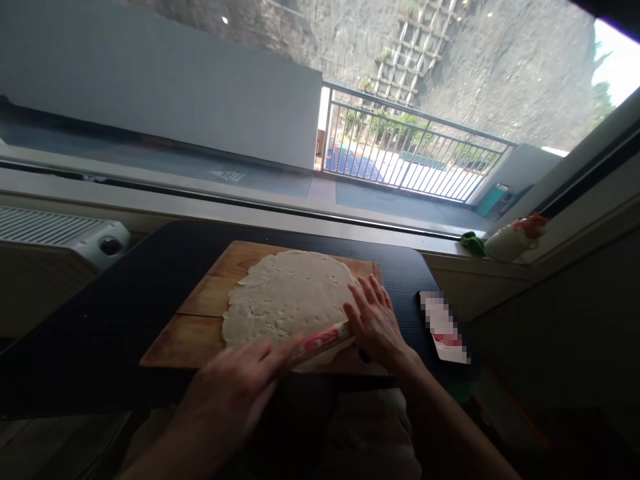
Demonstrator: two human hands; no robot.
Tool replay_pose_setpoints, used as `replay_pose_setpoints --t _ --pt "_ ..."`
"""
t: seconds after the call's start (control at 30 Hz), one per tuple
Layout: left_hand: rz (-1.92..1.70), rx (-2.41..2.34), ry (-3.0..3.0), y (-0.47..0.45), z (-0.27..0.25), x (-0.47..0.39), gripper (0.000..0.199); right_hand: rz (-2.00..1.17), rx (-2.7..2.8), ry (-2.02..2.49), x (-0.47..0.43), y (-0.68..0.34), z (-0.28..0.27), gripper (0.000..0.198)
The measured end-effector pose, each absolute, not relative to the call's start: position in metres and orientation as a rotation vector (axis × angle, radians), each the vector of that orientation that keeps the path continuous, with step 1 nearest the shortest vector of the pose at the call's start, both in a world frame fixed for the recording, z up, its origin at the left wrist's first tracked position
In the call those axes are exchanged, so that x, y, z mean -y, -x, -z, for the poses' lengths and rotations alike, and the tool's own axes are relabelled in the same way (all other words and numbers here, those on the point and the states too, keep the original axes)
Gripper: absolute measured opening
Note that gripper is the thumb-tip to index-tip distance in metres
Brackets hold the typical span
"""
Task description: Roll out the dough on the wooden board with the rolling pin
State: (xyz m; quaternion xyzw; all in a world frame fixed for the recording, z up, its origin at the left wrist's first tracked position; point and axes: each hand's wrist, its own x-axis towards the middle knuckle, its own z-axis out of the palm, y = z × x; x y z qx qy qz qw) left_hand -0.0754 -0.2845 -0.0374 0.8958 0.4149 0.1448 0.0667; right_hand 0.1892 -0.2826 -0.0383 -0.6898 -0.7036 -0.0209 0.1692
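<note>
A wide, uneven sheet of pale dough lies on a wooden board. Across its near edge runs a rolling pin with a red and white printed middle. My left hand, slightly blurred, is closed over the pin's left end. At the other end, my right hand rests its palm on the pin, fingers stretched out and spread over the right edge of the dough. Both ends of the pin are hidden under the hands.
The board lies on a black table. A phone is near the table's right edge. Beyond stand a radiator and a window sill holding a pale pot-like ornament. Outside the window is a railing.
</note>
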Motion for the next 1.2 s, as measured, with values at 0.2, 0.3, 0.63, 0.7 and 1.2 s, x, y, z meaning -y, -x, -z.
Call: replay_pose_setpoints --t 0.2,0.3,0.63,0.7,1.2 --pt "-0.282 -0.951 -2.78 0.018 -0.002 0.204 0.042 0.065 1.858 2.121 0.24 -0.205 0.039 0.052" --pt "-0.293 -0.967 -2.857 0.011 0.001 0.185 0.038 0.006 1.862 2.124 0.234 -0.203 0.041 0.051" --pt "-0.682 -0.828 -2.73 -0.021 0.008 0.179 0.031 0.237 1.794 2.074 0.25 -0.203 0.039 0.04" --pt "-0.729 -0.934 -2.716 -0.005 0.011 0.173 0.039 0.289 1.767 2.175 0.252 -0.219 0.038 0.041" --pt "-0.184 -1.913 -2.393 0.081 0.02 0.125 0.052 0.404 1.894 2.199 0.212 -0.222 0.025 0.043"
